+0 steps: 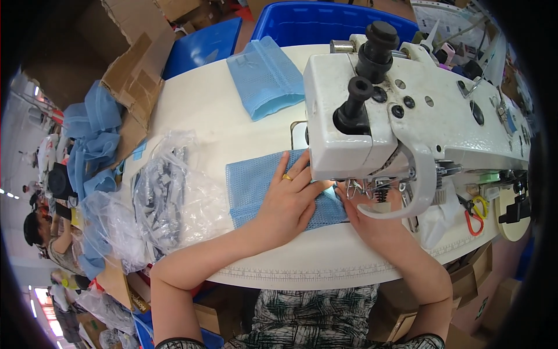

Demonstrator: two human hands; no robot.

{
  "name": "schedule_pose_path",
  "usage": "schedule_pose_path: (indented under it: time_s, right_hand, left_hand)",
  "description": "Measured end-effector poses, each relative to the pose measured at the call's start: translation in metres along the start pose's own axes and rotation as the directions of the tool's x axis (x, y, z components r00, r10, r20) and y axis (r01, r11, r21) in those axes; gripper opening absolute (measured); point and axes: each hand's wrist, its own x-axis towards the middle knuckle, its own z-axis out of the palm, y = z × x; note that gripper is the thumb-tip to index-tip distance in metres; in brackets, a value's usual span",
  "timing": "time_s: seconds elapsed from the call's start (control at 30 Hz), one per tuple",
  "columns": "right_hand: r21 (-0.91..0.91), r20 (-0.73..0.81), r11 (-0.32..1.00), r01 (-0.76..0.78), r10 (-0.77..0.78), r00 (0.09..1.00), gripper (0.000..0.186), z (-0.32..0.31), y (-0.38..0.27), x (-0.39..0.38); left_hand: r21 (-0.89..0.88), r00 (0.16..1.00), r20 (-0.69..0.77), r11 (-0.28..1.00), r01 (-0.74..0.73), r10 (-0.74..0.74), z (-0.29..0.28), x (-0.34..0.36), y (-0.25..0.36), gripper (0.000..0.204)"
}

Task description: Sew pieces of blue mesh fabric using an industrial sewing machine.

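Observation:
A light blue mesh fabric piece (249,187) lies flat on the sewing table, its right part under the head of a white sewing machine (343,152). My left hand (289,200), with a ring on one finger, rests on the mesh with its fingers stretched out. At the right edge of the cloth, close to the presser foot (354,187), my right hand (372,224) grips the fabric at its fingertips. The machine's curved guard and head hide part of that hand. Another blue mesh piece (264,75), shaped like a sleeve or bag, lies farther back.
Clear plastic bags with grey strips (160,192) lie left on the white table (192,116). Red and yellow-handled scissors (474,218) lie at right. Behind are a blue bin (290,23) and a cardboard box (131,87). Blue mesh (96,139) hangs at left; another person (55,238) sits beyond.

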Motion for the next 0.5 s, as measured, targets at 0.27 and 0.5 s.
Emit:
schedule_pose_path:
  time_s: [0.27, 0.5]
  right_hand:
    - [0.015, -0.028, 1.000, 0.021, -0.021, 0.999, 0.015, 0.0003, 0.0037, 0.0034]
    - [-0.008, -0.075, 1.000, 0.023, -0.024, 0.997, 0.013, 0.0030, 0.0029, 0.0043]
  left_hand:
    - [-0.008, 0.999, -0.037, 1.000, -0.003, 0.003, -0.0030, -0.0009, 0.0002, 0.047]
    - [-0.030, 0.999, -0.047, 0.999, -0.019, 0.018, -0.0043, 0.0012, -0.0042, 0.049]
